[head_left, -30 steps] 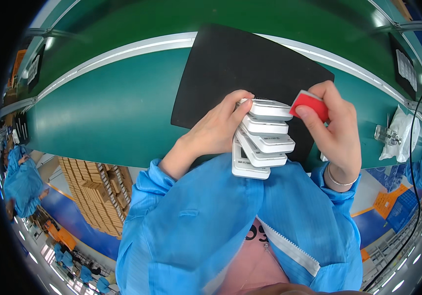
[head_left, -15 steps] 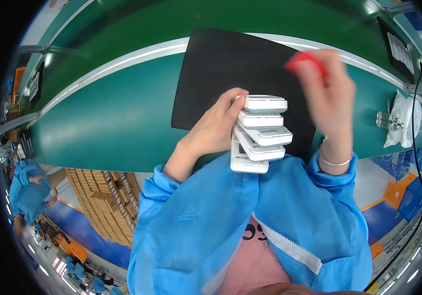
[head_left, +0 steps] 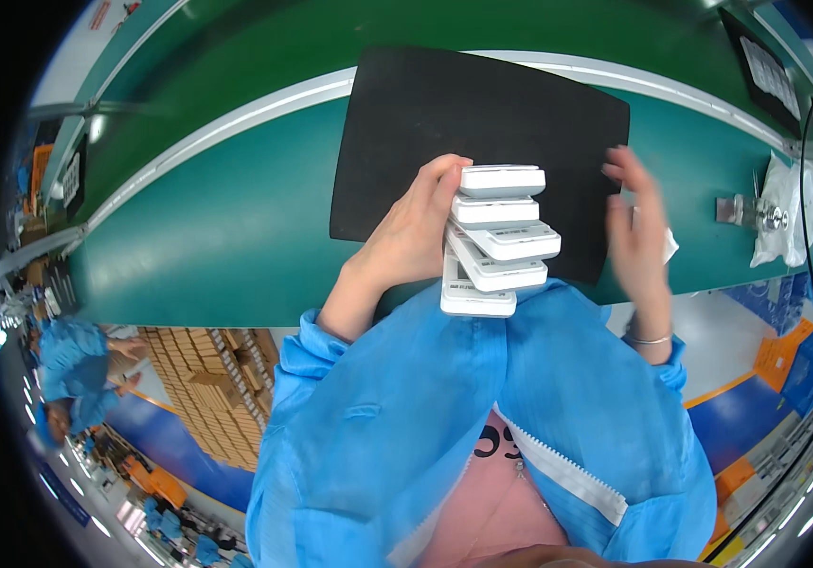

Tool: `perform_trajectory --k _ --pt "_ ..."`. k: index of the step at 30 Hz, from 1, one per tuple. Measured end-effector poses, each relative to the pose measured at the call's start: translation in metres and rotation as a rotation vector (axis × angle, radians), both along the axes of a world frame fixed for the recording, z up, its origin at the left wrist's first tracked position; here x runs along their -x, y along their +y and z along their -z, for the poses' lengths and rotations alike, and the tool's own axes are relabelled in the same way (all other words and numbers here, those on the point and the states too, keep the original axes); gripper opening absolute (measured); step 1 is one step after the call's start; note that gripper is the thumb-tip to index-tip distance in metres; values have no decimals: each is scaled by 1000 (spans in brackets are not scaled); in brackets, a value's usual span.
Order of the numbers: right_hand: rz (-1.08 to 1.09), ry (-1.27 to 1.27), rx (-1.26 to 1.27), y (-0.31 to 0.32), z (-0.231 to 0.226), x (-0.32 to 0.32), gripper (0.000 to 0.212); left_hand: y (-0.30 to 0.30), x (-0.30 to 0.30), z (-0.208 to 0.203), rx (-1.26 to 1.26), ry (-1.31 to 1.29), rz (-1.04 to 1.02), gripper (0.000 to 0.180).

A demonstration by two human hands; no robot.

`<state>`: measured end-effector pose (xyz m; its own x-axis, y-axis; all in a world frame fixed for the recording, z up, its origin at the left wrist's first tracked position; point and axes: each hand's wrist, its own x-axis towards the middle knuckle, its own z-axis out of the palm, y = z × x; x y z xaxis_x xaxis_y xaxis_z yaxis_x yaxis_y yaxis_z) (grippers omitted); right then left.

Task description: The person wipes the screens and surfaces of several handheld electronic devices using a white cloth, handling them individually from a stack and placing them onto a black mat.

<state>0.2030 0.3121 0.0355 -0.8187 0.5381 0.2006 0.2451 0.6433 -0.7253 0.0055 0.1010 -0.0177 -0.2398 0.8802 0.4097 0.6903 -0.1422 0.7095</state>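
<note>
My left hand [head_left: 413, 225] is closed around the left side of a stack of several white, rounded, flat box-shaped devices. The top device [head_left: 503, 181] lies level under my fingertips. Lower devices [head_left: 496, 273] fan out at slightly different angles, and dark panels show on some of them. To the right of the stack, my right hand [head_left: 639, 237] hovers near the right edge of the black mat [head_left: 482, 104], blurred by motion. Its fingers are apart, with nothing visible between them. A small white piece [head_left: 670, 245] shows just beside that hand, mostly hidden by it.
The mat lies on a green bench [head_left: 207, 218]. At the right are a clear plastic bag [head_left: 787, 213], a small transparent container [head_left: 736, 210] and a hanging black cable [head_left: 805, 237]. Stacked brown cartons [head_left: 203, 379] stand lower left, near another person in blue [head_left: 75, 364].
My right hand has come down toward me, and its fingers have parted. The red thing it held is no longer visible. My left hand keeps its hold on the stack.
</note>
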Motion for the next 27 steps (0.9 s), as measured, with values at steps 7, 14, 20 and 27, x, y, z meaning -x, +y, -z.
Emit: perform_trajectory --k 7,14,20,27 --pt "-206 319 54 -69 17 45 65 -14 15 7 160 -4 43 132" --pt "-256 384 146 -68 -25 57 44 -43 -21 -11 -229 -1588 197 117" --pt "-261 286 365 -73 -32 60 38 -58 -15 -62 59 -1791 241 102" --pt "-379 285 691 -104 -19 93 54 -30 23 -113 562 -1628 -147 71"
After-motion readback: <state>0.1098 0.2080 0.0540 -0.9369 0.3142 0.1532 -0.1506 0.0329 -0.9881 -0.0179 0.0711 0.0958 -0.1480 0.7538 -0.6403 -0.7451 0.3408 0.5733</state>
